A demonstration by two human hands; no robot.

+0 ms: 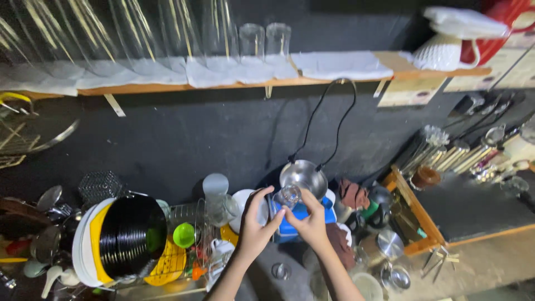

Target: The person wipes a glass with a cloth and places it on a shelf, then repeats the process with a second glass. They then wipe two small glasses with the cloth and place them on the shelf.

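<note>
Both hands grip one clear glass [288, 196]: my left hand [255, 227] at seven o'clock, right hand [310, 222] at five. Steel bowl [304, 177] just beyond; black plates [132, 237] far at nine.

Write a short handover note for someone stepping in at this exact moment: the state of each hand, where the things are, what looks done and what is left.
Left hand: raised over the sink area, fingers curled against the side of a small clear glass.
Right hand: grips the same glass from the other side, so both hands hold it up.
Around them: a blue tub just behind the glass, a steel bowl above it, a rack with stacked dark plates to the left.
Done: clean glasses stand on cloth on the wooden shelf.
Left: the glass in hand is not yet put down; pots and lids still lie to the right.
</note>
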